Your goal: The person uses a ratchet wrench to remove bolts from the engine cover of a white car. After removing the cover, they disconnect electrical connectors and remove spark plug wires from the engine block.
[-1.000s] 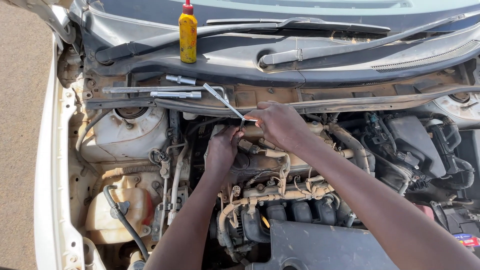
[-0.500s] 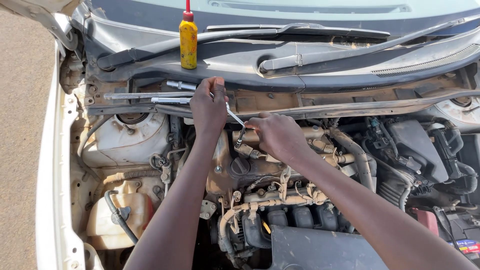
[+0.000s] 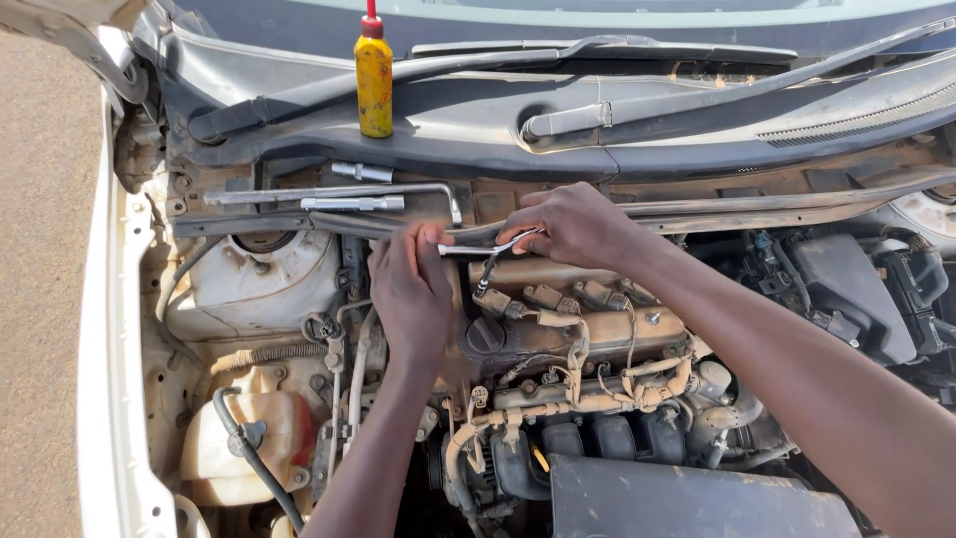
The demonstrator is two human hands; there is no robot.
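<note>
Head view: slim wrench (image 3: 478,248) gripped at frame centre by left hand (image 3: 410,289) and right hand (image 3: 573,227), steadied over engine (image 3: 578,339).

You have a bright, polished metal wrench (image 3: 488,246) at mid-frame, its chrome catching the sun. Above it to the left, the long socket bar (image 3: 329,193) and loose sockets (image 3: 360,171) are duller bare steel. The squeeze bottle (image 3: 374,82) at upper centre is glossy yellow plastic with a red cap. The engine cover (image 3: 588,324) is dusty, matt, tan-stained metal, and the wiper arms (image 3: 418,70) are matt black.
</note>
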